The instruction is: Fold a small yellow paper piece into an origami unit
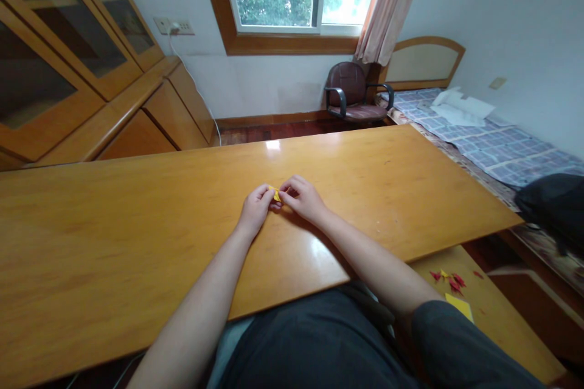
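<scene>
My left hand [254, 208] and my right hand [302, 197] meet over the middle of a long wooden table [114, 237]. Both pinch a small yellow piece of folded paper [275, 194] between their fingertips, just above the tabletop. The fingers of both hands are closed on it, and most of the paper is hidden by them.
A lower wooden surface [493, 310] at my right holds a yellow paper sheet [458, 305] and several small red folded pieces [452, 281]. A bed [497, 146] with a black bag [554, 200] stands at the right, an office chair [353, 94] under the window, wooden cabinets [77, 73] at the left.
</scene>
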### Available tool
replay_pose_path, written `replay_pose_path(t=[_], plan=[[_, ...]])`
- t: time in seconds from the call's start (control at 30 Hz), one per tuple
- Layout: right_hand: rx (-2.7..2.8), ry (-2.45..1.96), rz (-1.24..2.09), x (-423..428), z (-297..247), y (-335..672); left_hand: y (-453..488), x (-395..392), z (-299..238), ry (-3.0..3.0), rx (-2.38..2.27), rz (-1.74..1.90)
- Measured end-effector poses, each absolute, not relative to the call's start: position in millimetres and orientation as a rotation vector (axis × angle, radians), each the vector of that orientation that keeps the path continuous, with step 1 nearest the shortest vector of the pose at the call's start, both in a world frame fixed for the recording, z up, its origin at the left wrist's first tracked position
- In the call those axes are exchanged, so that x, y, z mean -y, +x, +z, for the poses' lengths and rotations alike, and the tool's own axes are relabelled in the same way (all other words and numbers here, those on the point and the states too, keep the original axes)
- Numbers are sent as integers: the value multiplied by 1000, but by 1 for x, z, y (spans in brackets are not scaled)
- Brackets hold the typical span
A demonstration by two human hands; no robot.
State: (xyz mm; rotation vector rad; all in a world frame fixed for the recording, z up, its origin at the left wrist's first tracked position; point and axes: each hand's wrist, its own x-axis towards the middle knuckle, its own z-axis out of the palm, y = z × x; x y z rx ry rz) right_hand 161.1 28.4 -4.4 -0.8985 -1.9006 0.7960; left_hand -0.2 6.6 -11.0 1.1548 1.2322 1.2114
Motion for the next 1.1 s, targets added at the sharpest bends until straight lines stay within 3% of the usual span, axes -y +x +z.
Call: replay_pose_path(t=[0.37,1.1], plan=[[1978,-918,618,-26,-6,161,-1,-9,-14,1127,-1200,1220],[1998,-869,607,-25,-5,164,-2,-8,-12,1069,-1120,1198]])
